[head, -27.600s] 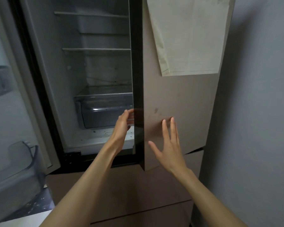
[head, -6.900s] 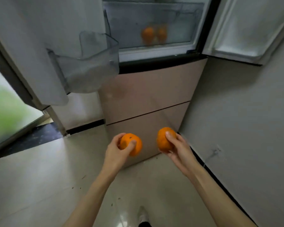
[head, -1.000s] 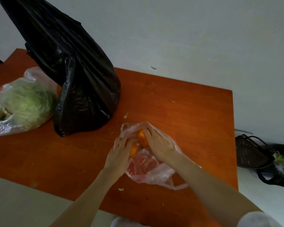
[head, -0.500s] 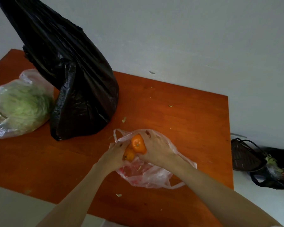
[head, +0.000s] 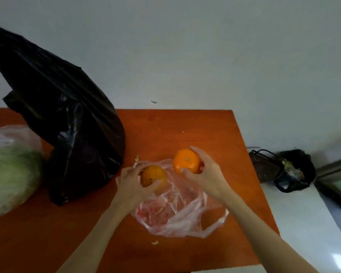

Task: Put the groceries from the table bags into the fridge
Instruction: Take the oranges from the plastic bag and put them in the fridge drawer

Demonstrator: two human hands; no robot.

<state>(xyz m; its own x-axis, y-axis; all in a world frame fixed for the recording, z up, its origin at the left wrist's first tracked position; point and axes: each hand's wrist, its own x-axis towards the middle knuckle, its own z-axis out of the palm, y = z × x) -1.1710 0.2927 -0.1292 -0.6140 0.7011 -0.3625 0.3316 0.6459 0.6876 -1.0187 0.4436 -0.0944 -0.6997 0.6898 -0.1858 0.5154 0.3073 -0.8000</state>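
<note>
A person stands at an orange-brown wooden table [head: 215, 131] set against a pale wall [head: 185, 46], seen from above. The left hand [head: 133, 182] curls around one orange [head: 153, 175], thumb and fingers wrapped about its sides. The right hand [head: 205, 174] grips a second, brighter orange [head: 186, 161] from its right side, held a little higher and toward 1 o'clock from the first. The two fruits sit near each other but do not touch. Both are lifted just above a crumpled clear plastic bag with red print [head: 177, 211], which lies flattened on the table beneath the hands, its handles trailing toward 4 o'clock.

At 9 o'clock from the hands, a tall black plastic bag [head: 67, 119] stands slumped on the table, just beside the left hand. Further out at 9 o'clock, at the frame's left edge, a clear bag holding a pale green cabbage [head: 10, 172] rests touching the black bag. Small green scraps [head: 155, 242] dot the tabletop.

Off the table at 3 o'clock, on a white floor, a dark woven basket [head: 264, 166] lies tipped beside another black bag [head: 297, 170] with leafy waste in it.
</note>
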